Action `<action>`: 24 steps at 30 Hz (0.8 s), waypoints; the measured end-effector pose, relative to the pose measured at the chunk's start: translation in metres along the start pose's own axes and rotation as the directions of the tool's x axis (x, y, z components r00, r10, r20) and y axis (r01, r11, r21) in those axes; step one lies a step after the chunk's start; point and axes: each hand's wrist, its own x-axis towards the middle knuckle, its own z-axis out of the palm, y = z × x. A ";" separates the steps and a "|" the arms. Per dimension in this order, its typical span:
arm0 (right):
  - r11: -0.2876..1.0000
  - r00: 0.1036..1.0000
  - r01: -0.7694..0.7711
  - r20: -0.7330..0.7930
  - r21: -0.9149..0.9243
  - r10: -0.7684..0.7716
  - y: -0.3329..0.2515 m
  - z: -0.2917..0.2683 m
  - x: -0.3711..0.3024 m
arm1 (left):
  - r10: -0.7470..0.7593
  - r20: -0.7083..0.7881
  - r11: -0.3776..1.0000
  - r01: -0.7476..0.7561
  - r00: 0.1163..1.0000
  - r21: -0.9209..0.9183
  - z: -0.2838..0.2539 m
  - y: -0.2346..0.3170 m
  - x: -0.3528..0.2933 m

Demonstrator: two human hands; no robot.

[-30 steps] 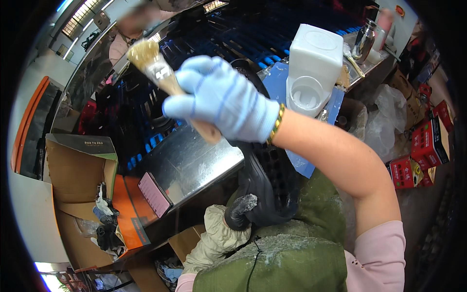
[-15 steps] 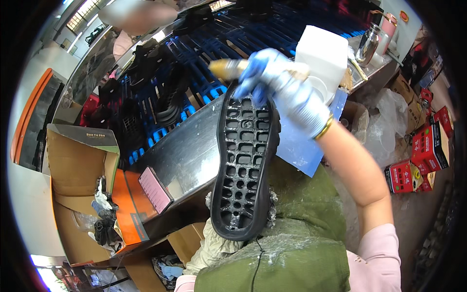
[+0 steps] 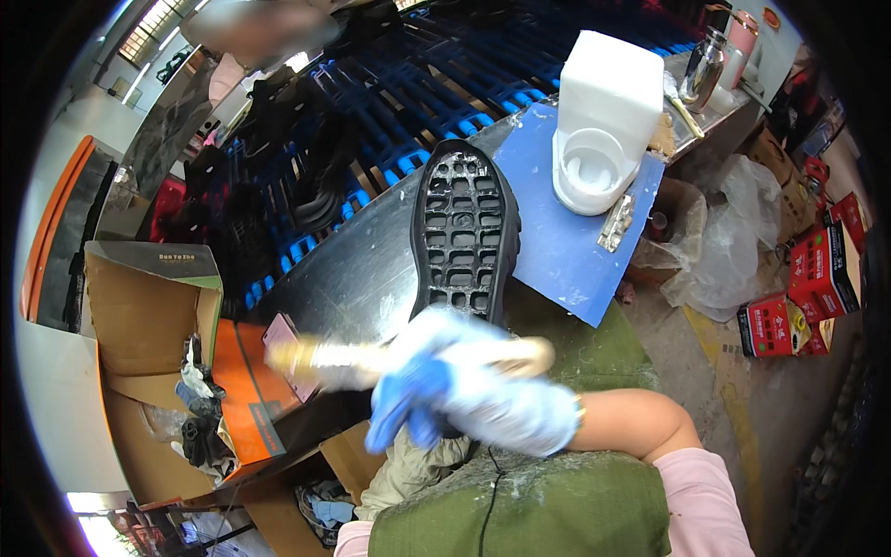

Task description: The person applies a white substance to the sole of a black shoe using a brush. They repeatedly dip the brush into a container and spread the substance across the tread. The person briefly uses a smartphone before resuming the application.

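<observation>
A black shoe sole [image 3: 461, 223] lies lengthwise before me, its gridded, hollowed face up and streaked with something shiny. My right hand [image 3: 445, 381], in a blue-and-white glove, is closed round a brush [image 3: 348, 360] with pale bristles pointing left. Blurred by motion, the hand crosses over the sole's near end and hides it. My left forearm, in a beige sleeve [image 3: 408, 473], runs up beneath the sole; the left hand itself is hidden behind the sole and the right hand. A white plastic container with a round open cup [image 3: 594, 167] stands on a blue sheet [image 3: 566, 265] right of the sole.
Blue rollers [image 3: 473, 121] with dark shoe parts run beyond the metal table edge [image 3: 343, 269]. At left are an open cardboard box [image 3: 139, 306] and a phone [image 3: 283, 339]. Another brush [image 3: 682, 107] and a flask [image 3: 703, 74] stand far right. Red boxes [image 3: 821, 269] sit on the floor.
My right hand with the brush has swept from the sole's far end down to its near end, uncovering the far end and the white cup.
</observation>
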 end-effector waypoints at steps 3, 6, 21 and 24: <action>0.894 0.927 0.280 -0.143 -0.351 -0.346 -0.047 -0.028 -0.007 | 0.035 0.005 0.998 -0.034 0.999 -0.046 -0.004 0.002 -0.001; 0.667 0.734 0.342 -0.255 -0.662 -0.630 -0.058 -0.041 -0.013 | 0.020 0.007 0.995 -0.019 1.000 -0.093 -0.003 0.003 -0.002; 0.447 0.549 0.176 -0.289 -0.877 -0.784 -0.081 -0.088 -0.051 | -0.088 0.100 0.758 0.132 0.991 -0.639 0.007 0.018 0.003; 0.318 0.527 0.197 -0.173 -0.927 -0.832 -0.106 -0.100 -0.044 | -0.160 0.122 0.381 0.175 0.980 -0.908 0.001 0.022 0.020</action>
